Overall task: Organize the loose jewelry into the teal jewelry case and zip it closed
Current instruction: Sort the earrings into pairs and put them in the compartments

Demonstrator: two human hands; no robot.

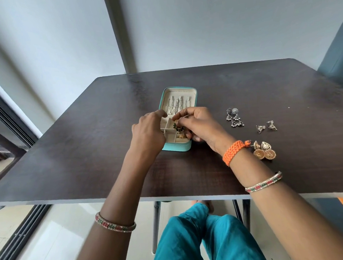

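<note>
The teal jewelry case [177, 146] lies open on the dark table [87, 156], its cream lid holding several silver chains [177, 105]. My right hand [198, 124] pinches a dark green beaded earring [177, 127] over the case's small compartments. My left hand [148, 131] hovers over the case's left side, fingers loosely curled, index finger pointing toward the right hand. A gold piece [182, 136] sits in a front compartment. Loose on the table to the right lie silver dangling earrings [234, 118], small silver cone earrings [265, 126] and gold jhumka earrings [264, 150].
The table's near edge [130, 197] runs just in front of my knees. A teal chair back [338, 57] stands at the far right. A sliding door frame [7, 113] is at the left. A tiny pale speck [294, 107] lies on the table's right.
</note>
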